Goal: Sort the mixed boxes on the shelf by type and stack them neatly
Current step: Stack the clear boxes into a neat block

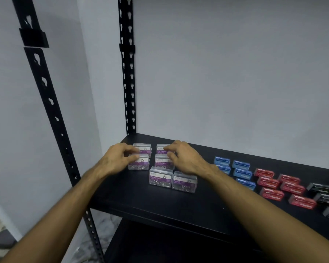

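Several clear paper-clip boxes with purple labels stand grouped at the left of the black shelf (133, 198). My left hand (118, 158) curls its fingers on the front-left clip box (140, 164), behind which stands another clip box (143, 148). My right hand (184, 158) pinches the back-right clip box (160, 149) and covers part of the middle clip box (161, 162). Two more clip boxes (160, 178) (184, 182) stand in front, untouched. To the right lie blue staple boxes (241, 166), red staple boxes (270, 184) and black boxes (320, 187) in groups.
A black slotted upright (128, 82) rises at the shelf's back-left corner and another upright (51, 111) at the front left. A grey wall stands close behind. A lower shelf (160, 247) shows beneath. The shelf's front strip is bare.
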The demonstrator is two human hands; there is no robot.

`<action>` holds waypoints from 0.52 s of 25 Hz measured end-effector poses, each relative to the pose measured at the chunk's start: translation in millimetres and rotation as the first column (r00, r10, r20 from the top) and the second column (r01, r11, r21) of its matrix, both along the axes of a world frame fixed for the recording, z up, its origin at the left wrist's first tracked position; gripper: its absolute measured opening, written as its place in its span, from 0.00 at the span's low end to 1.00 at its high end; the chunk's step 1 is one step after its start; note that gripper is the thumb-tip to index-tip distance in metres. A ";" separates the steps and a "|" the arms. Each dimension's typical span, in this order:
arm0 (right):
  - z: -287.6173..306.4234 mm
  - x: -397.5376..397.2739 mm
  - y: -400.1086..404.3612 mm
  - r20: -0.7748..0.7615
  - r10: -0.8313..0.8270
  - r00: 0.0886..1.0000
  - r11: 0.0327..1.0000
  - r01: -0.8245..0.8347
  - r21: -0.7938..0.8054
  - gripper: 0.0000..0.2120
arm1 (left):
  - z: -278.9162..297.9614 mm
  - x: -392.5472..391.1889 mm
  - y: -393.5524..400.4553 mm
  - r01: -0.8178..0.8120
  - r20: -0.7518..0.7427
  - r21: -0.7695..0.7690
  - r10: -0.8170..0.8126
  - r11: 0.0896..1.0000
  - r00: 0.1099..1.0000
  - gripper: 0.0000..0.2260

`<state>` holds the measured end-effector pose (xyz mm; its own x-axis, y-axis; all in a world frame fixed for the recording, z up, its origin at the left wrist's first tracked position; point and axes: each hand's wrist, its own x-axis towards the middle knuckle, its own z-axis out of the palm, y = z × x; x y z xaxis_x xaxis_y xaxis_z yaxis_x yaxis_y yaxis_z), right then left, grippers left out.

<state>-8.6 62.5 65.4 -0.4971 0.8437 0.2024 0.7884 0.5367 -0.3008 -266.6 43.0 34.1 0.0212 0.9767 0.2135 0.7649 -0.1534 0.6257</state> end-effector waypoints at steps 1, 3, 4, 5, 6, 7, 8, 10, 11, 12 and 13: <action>-0.9 -6.2 3.8 0.017 0.021 1.000 1.000 -0.020 -0.015 0.16 | -2.6 -0.3 1.5 0.013 0.001 -0.016 -0.013 1.000 1.000 0.13; -3.5 -15.0 9.1 0.038 0.052 0.998 0.998 -0.050 -0.049 0.15 | -4.6 0.2 5.5 0.024 0.011 -0.026 -0.024 0.999 1.000 0.14; -5.0 -17.4 10.8 0.034 0.061 0.998 0.996 -0.058 -0.066 0.15 | -4.7 0.5 7.4 0.026 0.013 -0.024 -0.026 0.999 1.000 0.14; -6.4 -18.7 12.1 0.022 0.063 0.998 0.995 -0.061 -0.080 0.15 | -4.9 1.0 9.3 0.029 0.010 -0.023 -0.029 0.999 1.000 0.14; -7.4 -19.0 12.8 0.007 0.061 0.998 0.994 -0.060 -0.092 0.15 | -5.0 1.9 10.5 0.033 0.005 -0.022 -0.033 0.999 0.999 0.14; -7.8 -18.6 13.3 -0.007 0.059 0.998 0.993 -0.059 -0.100 0.16 | -4.6 3.6 11.4 0.038 0.000 -0.020 -0.038 0.999 0.999 0.14; -7.8 -17.6 13.2 -0.018 0.059 0.998 0.992 -0.061 -0.107 0.16 | -3.9 5.6 12.0 0.045 -0.004 -0.017 -0.045 0.999 0.999 0.14; -7.5 -14.5 12.0 -0.036 0.056 0.998 0.990 -0.060 -0.130 0.16 | -3.5 11.2 14.1 0.065 -0.009 -0.013 -0.065 0.998 0.998 0.13; -7.1 -11.8 11.0 -0.043 0.049 0.998 0.988 -0.055 -0.145 0.16 | -3.6 15.1 15.1 0.075 -0.012 -0.015 -0.075 0.997 0.997 0.13; -6.7 -8.4 9.9 -0.046 0.042 0.998 0.986 -0.048 -0.157 0.16 | -3.1 19.0 16.0 0.085 -0.014 -0.021 -0.086 0.996 0.996 0.13; -6.4 -4.3 9.0 -0.046 0.035 0.998 0.985 -0.042 -0.164 0.16 | -2.5 23.2 17.0 0.098 -0.012 -0.028 -0.099 0.995 0.995 0.13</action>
<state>-12.8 71.5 58.9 -0.5235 0.8479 0.0837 0.7525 0.5062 -0.4213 -243.4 60.0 31.5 0.1202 0.9753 0.1856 0.7552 -0.2111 0.6205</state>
